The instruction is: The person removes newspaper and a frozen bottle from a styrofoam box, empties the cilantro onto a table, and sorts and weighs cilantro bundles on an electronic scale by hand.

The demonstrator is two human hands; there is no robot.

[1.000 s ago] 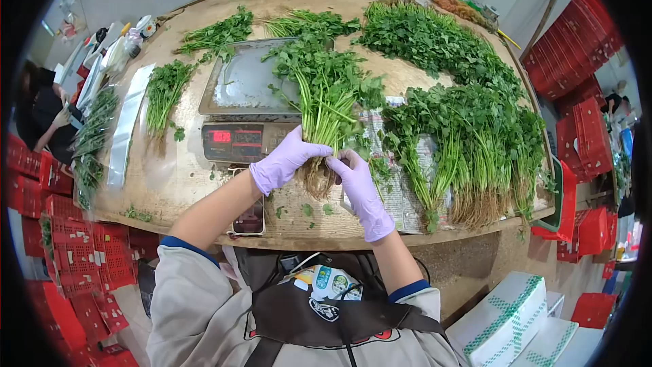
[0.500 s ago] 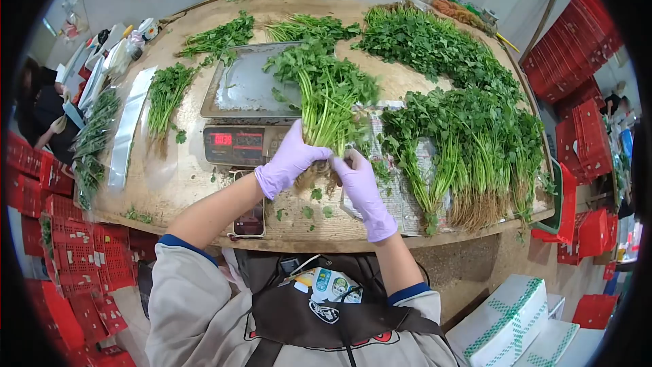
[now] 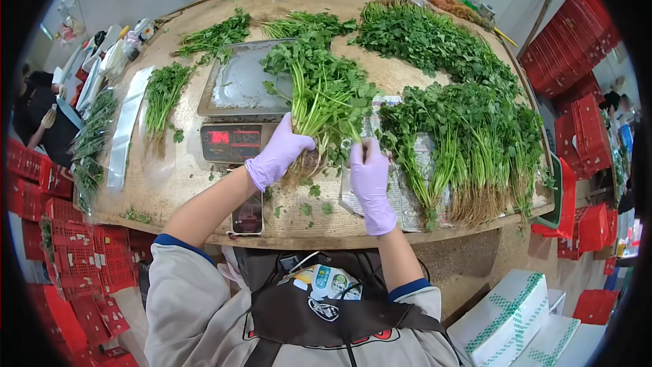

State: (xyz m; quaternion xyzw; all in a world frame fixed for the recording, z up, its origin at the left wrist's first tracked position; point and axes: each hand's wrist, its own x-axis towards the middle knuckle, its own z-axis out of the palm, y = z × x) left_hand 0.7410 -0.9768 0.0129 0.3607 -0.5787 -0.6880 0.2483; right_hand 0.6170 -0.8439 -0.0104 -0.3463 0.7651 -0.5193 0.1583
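Note:
My left hand [image 3: 280,152], in a lilac glove, is wrapped round the lower stems of a leafy green bunch [image 3: 319,88], with its roots hanging below. My right hand [image 3: 370,180], gloved too, pinches a thin stem at the bunch's right side. Behind my left hand is a scale with a lit red display [image 3: 231,141] and a metal tray [image 3: 248,81], which the bunch's leaves partly overlap. To the right, a large pile of rooted greens [image 3: 468,143] lies partly on newspaper [image 3: 405,197].
Smaller bunches lie at the left [image 3: 164,98] and back left [image 3: 217,34]. A phone [image 3: 248,216] rests near the front edge. Red crates [image 3: 88,251] stand at both sides, white boxes [image 3: 506,316] at lower right. A co-worker [image 3: 47,119] is at the far left.
My right hand has moved right, away from my left hand, with a stem between its fingers. The bunch has shifted slightly left. The co-worker's hands at the back are gone from view.

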